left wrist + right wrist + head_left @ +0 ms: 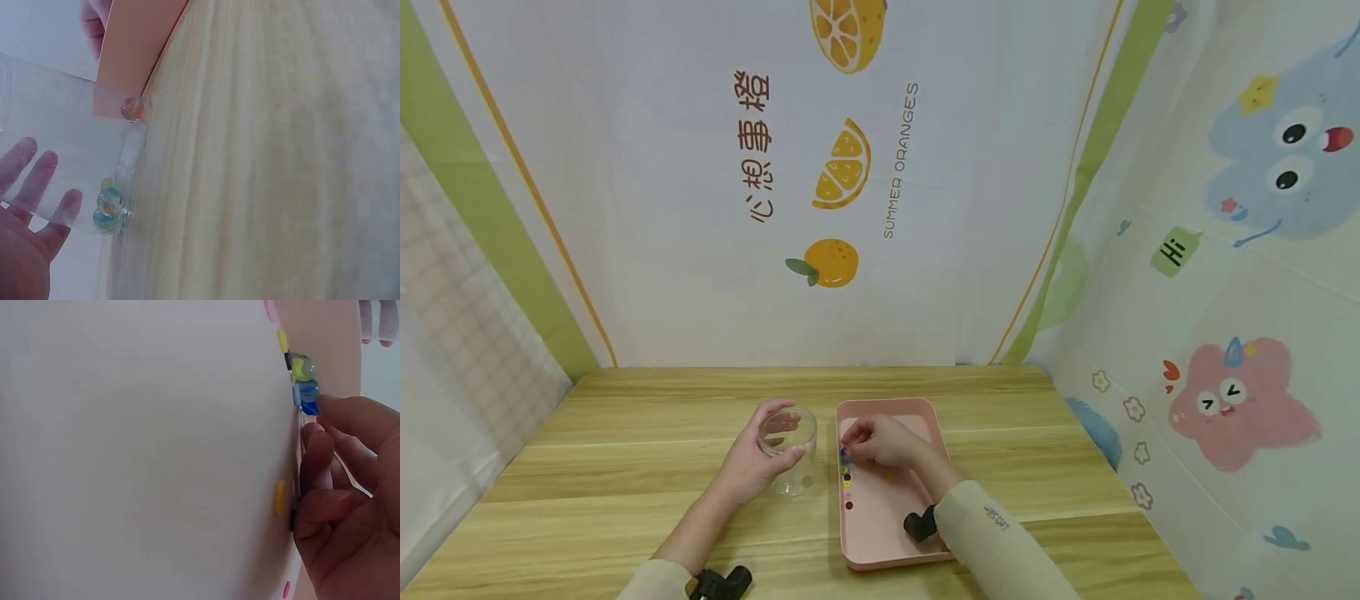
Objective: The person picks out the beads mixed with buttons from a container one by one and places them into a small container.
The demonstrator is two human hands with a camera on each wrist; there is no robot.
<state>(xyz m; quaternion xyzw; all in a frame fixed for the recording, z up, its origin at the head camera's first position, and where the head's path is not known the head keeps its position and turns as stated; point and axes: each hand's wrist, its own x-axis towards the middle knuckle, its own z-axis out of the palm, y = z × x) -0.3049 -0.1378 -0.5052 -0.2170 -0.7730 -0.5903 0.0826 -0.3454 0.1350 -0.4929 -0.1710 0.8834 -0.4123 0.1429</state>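
Note:
A clear plastic jar [797, 467] stands upright on the table, gripped around its side by my left hand [762, 454]. Several glass marbles lie on its bottom, among them a reddish one [132, 109] and a blue-green one [110, 201]. My right hand [891, 442] is in the pink tray [880, 533], fingers bent, at its left wall. A dark blue marble [309, 409] touches the thumb tip, with another fingertip close below; whether they pinch it is unclear. Beside it sit a light blue marble [309, 390] and a yellow-green marble [304, 367].
Small flat button-like pieces lie in the tray: a yellow one [283, 341], an orange-yellow one [280, 497] and a dark red one [849, 506], among others. The wooden table [647, 467] meets a printed cloth [685, 292] at the back.

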